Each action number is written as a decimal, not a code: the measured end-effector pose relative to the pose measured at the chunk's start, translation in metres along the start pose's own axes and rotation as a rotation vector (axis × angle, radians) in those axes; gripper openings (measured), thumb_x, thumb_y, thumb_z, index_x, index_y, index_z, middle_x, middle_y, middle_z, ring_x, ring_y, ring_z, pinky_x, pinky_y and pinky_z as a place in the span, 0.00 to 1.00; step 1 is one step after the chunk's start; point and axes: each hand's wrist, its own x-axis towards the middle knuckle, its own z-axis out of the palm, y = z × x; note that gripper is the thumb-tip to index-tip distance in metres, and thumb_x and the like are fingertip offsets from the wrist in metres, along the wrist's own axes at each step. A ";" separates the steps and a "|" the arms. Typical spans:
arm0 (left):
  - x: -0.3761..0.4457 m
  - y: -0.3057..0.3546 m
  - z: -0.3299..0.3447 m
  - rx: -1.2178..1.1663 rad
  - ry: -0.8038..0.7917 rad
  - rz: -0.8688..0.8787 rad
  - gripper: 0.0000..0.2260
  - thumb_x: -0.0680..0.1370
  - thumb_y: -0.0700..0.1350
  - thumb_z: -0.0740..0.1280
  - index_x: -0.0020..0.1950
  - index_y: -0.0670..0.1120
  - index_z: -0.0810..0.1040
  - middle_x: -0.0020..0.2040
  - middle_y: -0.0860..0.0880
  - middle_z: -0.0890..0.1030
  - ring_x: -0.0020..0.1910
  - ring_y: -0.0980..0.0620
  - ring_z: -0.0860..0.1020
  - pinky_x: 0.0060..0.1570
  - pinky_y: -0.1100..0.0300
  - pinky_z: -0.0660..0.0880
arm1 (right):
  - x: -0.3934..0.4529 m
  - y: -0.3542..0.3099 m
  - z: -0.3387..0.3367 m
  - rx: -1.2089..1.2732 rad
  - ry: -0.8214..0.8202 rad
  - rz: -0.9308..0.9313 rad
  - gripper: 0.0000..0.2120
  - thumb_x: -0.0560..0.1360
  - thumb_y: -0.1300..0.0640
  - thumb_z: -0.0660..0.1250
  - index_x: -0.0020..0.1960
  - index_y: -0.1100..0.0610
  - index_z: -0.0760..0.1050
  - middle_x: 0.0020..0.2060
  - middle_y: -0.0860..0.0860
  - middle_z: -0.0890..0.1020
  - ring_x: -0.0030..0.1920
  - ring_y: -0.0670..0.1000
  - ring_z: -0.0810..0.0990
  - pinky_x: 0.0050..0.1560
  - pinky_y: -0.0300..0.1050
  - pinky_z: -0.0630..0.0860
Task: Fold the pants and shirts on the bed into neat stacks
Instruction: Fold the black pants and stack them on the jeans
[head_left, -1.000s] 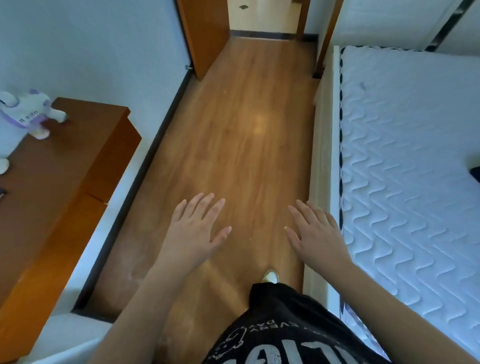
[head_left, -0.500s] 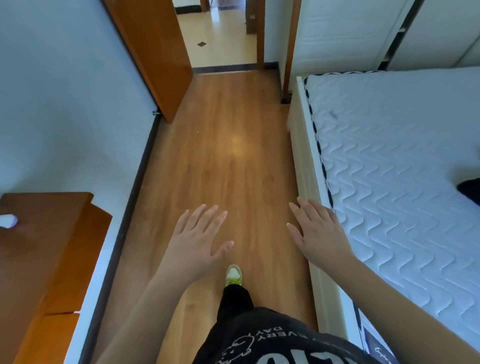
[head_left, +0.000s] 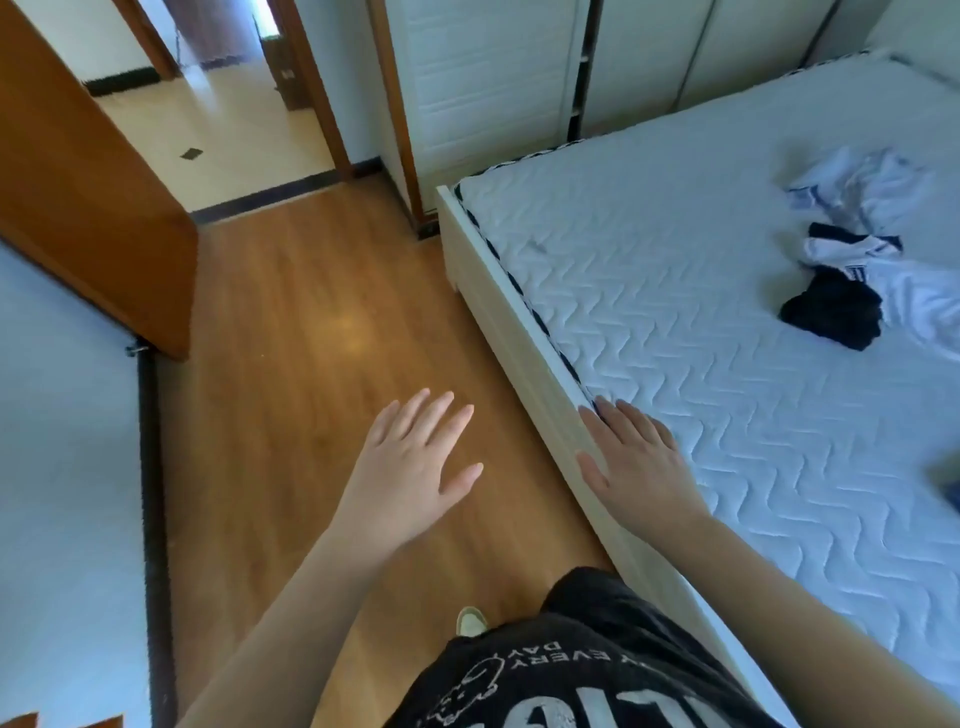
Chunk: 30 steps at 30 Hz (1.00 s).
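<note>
A crumpled pile of clothes lies on the white quilted bed (head_left: 675, 322) at the far right: a dark navy garment (head_left: 831, 314) in front, white shirts with navy trim (head_left: 862, 202) behind and beside it. My left hand (head_left: 415, 467) hovers flat over the wooden floor, fingers apart, holding nothing. My right hand (head_left: 636, 462) is spread above the bed's near edge, also with nothing in it. Both hands are well short of the clothes.
An open wooden door (head_left: 88, 192) stands at the left, with a doorway to a tiled hall behind. White wardrobe doors (head_left: 493, 88) line the wall past the bed's end. A blue item (head_left: 953, 493) shows at the right edge. My shoe (head_left: 470, 621) is on the floor.
The view has swung right and up: the brown desk has left the view and the clothes on the bed have come into sight. Both hands stay spread, the right now over the bed's edge.
</note>
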 end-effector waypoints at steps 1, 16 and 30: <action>0.016 0.000 -0.002 0.009 0.007 0.038 0.30 0.80 0.66 0.46 0.78 0.53 0.61 0.78 0.50 0.63 0.78 0.48 0.57 0.75 0.46 0.55 | 0.005 0.005 -0.002 -0.003 0.011 0.037 0.26 0.82 0.44 0.52 0.78 0.49 0.57 0.78 0.48 0.59 0.78 0.51 0.54 0.76 0.47 0.47; 0.290 0.073 -0.008 0.109 -0.061 0.492 0.30 0.80 0.66 0.49 0.78 0.51 0.61 0.78 0.49 0.62 0.78 0.46 0.57 0.75 0.44 0.55 | 0.116 0.141 -0.029 0.064 0.042 0.389 0.27 0.82 0.42 0.52 0.78 0.50 0.58 0.78 0.50 0.59 0.78 0.53 0.56 0.76 0.50 0.50; 0.482 0.121 -0.005 0.061 -0.044 0.769 0.29 0.80 0.63 0.49 0.77 0.50 0.63 0.77 0.47 0.63 0.77 0.44 0.60 0.75 0.45 0.53 | 0.213 0.232 -0.053 0.084 0.050 0.674 0.29 0.82 0.41 0.49 0.80 0.48 0.52 0.79 0.49 0.54 0.78 0.53 0.53 0.77 0.51 0.50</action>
